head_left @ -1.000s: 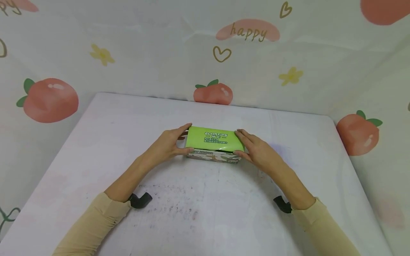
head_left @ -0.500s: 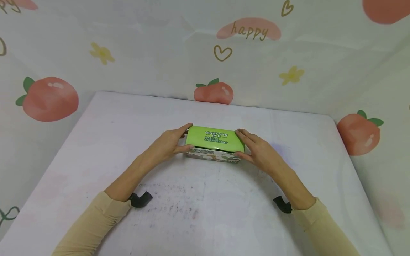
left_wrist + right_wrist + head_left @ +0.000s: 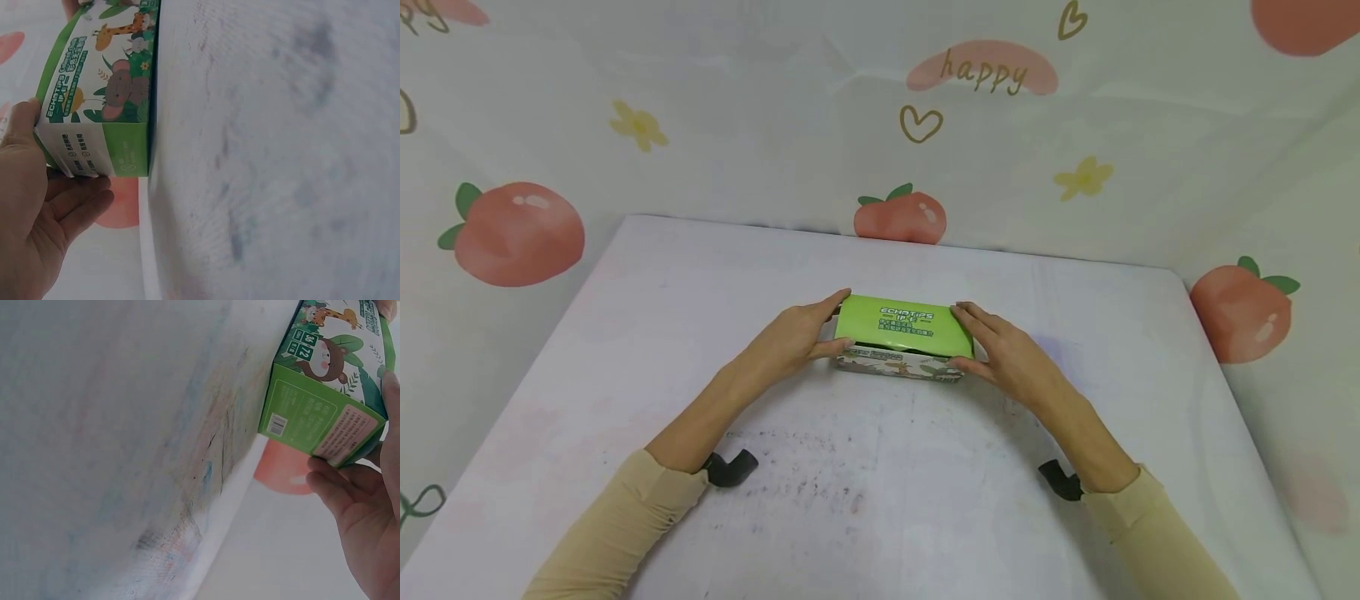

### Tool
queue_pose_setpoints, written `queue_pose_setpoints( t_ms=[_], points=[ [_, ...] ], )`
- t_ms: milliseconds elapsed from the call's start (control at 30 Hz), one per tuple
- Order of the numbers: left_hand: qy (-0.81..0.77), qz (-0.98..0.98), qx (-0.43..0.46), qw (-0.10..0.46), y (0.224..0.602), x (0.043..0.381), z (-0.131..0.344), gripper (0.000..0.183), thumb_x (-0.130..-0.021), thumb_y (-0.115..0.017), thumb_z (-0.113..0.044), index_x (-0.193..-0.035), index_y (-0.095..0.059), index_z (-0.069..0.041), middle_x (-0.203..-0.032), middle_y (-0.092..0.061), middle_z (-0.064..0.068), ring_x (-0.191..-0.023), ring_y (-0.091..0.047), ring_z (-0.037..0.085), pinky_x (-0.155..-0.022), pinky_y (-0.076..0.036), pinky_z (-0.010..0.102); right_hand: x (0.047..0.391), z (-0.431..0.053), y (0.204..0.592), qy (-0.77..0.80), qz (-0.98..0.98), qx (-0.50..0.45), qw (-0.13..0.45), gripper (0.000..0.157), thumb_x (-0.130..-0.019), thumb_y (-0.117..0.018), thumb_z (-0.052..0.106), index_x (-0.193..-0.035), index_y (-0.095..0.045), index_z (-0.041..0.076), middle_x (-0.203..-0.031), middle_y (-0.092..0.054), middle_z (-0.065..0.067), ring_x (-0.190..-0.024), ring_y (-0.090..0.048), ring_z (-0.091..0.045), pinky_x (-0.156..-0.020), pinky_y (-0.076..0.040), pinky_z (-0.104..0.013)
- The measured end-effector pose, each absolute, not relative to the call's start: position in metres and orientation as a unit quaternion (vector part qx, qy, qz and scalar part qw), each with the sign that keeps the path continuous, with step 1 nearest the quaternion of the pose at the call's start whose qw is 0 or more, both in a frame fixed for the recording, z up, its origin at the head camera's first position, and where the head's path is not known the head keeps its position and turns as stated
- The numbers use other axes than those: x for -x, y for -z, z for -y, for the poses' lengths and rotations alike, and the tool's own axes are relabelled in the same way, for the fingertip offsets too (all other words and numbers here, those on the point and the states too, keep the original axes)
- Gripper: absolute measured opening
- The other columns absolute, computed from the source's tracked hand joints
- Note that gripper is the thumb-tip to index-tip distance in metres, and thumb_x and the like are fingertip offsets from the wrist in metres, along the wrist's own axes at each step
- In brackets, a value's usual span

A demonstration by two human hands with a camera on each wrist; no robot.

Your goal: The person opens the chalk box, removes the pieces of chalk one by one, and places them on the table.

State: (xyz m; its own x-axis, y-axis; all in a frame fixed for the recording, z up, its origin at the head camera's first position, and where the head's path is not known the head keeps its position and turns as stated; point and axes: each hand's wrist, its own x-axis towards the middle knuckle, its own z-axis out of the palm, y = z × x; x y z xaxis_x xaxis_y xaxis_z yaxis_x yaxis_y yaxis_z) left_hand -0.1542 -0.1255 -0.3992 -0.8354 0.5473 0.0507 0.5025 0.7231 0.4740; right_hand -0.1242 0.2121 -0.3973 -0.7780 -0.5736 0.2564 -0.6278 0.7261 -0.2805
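A cardboard box [image 3: 904, 327] with a bright green top printed ECHOTIPS sits on the table between both hands. A dark gap runs below the front edge of its green top. My left hand [image 3: 781, 340] grips the left end, thumb at the front and fingers toward the back. At the right end, my right hand [image 3: 1013, 357] holds it likewise. The left wrist view shows the box's front [image 3: 119, 81] with a giraffe and an elephant. In the right wrist view, a green end panel [image 3: 312, 415] carries a barcode. Parts of the rear fingers are hidden behind the box.
The white table [image 3: 880, 500] bears faint coloured stains and dark specks. Behind it hangs a white cloth [image 3: 775, 108] printed with peaches, flowers and hearts. Black curved pieces stick out at the left wrist [image 3: 732, 468] and the right wrist [image 3: 1062, 481].
Both hands keep their places at the box's ends. The green top has tilted slightly, with the dark gap along its front edge now reaching farther left.
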Motion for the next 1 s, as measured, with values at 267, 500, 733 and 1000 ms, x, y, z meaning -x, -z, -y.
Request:
queue_pose_setpoints(
  t_ms=[267,500,733,1000],
  points=[
    [-0.247,-0.925,-0.285,0.037,0.3998,0.1535,0.1247,0.08,-0.093,-0.07,-0.04,-0.153,-0.033,-0.002,-0.136,-0.059,0.02,-0.122,-0.059,0.032,-0.101,-0.047,0.046,0.1238,-0.2122,0.3969,-0.185,0.929,-0.311,0.073,0.08,-0.084,-0.08,0.031,-0.148,-0.044,-0.001,-0.147,-0.047,-0.021,-0.129,-0.051,-0.04,-0.099,-0.048,-0.051],
    [-0.279,-0.919,-0.276,0.045,0.4014,0.1523,0.1233,0.094,-0.084,-0.078,-0.043,-0.155,-0.031,-0.004,-0.138,-0.058,0.017,-0.123,-0.059,0.028,-0.104,-0.045,0.045,0.1248,-0.2135,0.3987,-0.167,0.929,-0.319,0.087,0.076,-0.087,-0.077,0.033,-0.146,-0.045,-0.002,-0.144,-0.049,-0.024,-0.125,-0.054,-0.042,-0.096,-0.049,-0.052],
    [-0.3,-0.915,-0.268,0.038,0.4033,0.1547,0.122,0.096,-0.08,-0.083,-0.04,-0.153,-0.034,-0.002,-0.138,-0.058,0.016,-0.119,-0.061,0.028,-0.101,-0.048,0.043,0.1265,-0.2142,0.3994,-0.155,0.918,-0.345,0.117,0.076,-0.097,-0.049,0.055,-0.144,-0.046,-0.004,-0.14,-0.053,-0.025,-0.123,-0.056,-0.04,-0.095,-0.05,-0.05],
    [-0.328,-0.907,-0.26,0.047,0.4054,0.1564,0.123,0.095,-0.078,-0.086,-0.037,-0.152,-0.037,-0.002,-0.14,-0.056,0.014,-0.119,-0.062,0.027,-0.099,-0.049,0.04,0.1241,-0.2143,0.3926,-0.165,0.921,-0.339,0.094,0.068,-0.103,-0.044,0.051,-0.144,-0.047,-0.002,-0.14,-0.054,-0.022,-0.125,-0.055,-0.04,-0.097,-0.049,-0.052]
  ],
)
